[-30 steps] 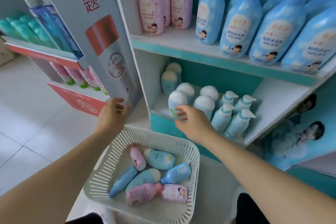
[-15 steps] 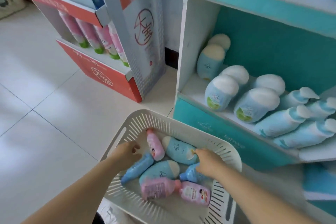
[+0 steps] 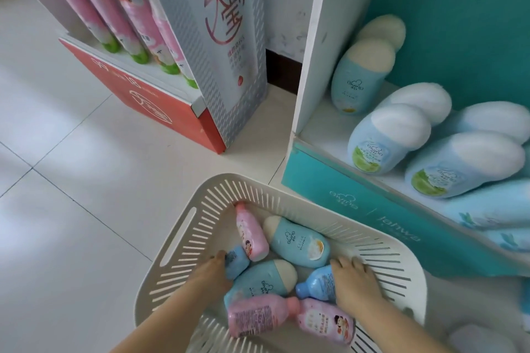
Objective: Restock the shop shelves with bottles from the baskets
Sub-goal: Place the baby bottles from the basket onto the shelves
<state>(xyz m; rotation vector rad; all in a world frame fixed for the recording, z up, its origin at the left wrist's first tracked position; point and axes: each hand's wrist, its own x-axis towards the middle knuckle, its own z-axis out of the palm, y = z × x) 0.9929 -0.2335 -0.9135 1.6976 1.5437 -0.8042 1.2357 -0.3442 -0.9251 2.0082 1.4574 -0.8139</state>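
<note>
A white slotted basket (image 3: pixel 183 241) sits on the floor at the bottom centre and holds several bottles. My left hand (image 3: pixel 210 274) grips the lower end of a slim blue bottle (image 3: pixel 237 262) at the basket's left. My right hand (image 3: pixel 354 279) closes over the base of a small blue bottle (image 3: pixel 317 284) at the right. Between them lie two blue bottles with cream caps (image 3: pixel 299 241), an upright-pointing pink bottle (image 3: pixel 250 233) and two pink bottles (image 3: pixel 259 315) nearest me. The teal shelf (image 3: pixel 372 213) at the right carries blue bottles with white caps (image 3: pixel 384 140).
A red and grey cardboard display (image 3: pixel 160 112) with pink tubes (image 3: pixel 114 20) stands at the upper left, its grey side panel (image 3: pixel 229 37) close to the teal shelf's white wall (image 3: pixel 312 46). White floor tiles (image 3: pixel 71 180) spread to the left of the basket.
My right hand left the shelf and my left hand left the grey panel; both dropped into the basket and now hold blue bottles. The view tilted down and closer.
</note>
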